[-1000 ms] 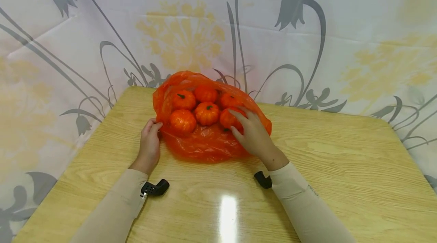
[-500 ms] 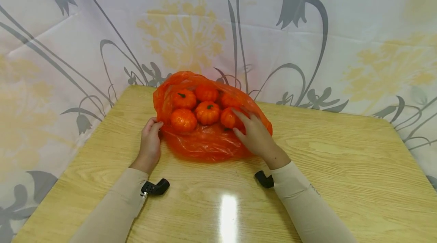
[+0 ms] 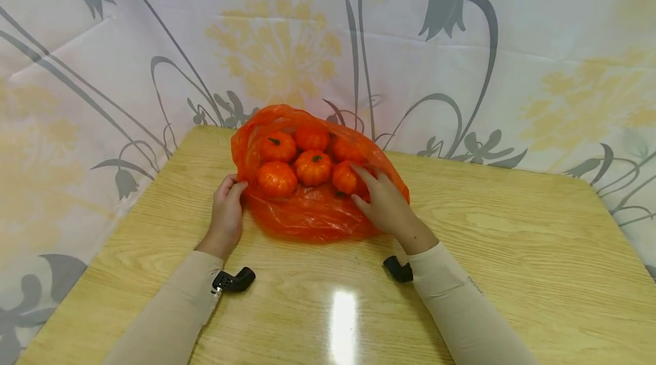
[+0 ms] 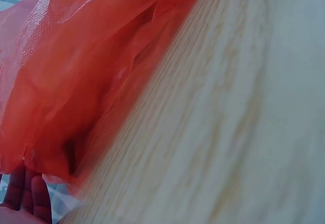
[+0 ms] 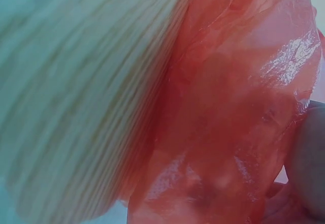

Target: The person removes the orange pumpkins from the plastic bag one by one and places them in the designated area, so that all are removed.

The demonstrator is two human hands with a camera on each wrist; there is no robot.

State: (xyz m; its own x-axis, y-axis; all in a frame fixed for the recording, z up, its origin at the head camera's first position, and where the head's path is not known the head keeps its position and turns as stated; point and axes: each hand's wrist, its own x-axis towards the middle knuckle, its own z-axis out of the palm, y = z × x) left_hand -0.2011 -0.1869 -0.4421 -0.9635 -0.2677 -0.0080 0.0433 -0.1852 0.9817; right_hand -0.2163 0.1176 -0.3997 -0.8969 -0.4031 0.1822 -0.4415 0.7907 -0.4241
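Note:
An orange-red, see-through plastic bag (image 3: 312,220) lies on the table with its mouth facing me. Inside sit several small orange pumpkins (image 3: 314,168), some showing dark green stems. My left hand (image 3: 227,214) pinches the bag's left edge between thumb and fingers; the left wrist view shows its curled fingertips (image 4: 40,198) against the film. At the bag's right side, my right hand (image 3: 384,202) reaches into the mouth and grips the front right pumpkin (image 3: 346,177), index finger over its top and thumb in front. In the right wrist view the film (image 5: 218,107) hides that pumpkin.
The light wood table (image 3: 512,240) spreads out on both sides. A flower-patterned cloth (image 3: 287,29) hangs behind it. Black wrist-worn devices (image 3: 234,279) sit at both sleeves. Glare (image 3: 342,325) marks the front of the tabletop.
The head view has shifted slightly. Both hands, the bag and the pumpkins keep almost the same places.

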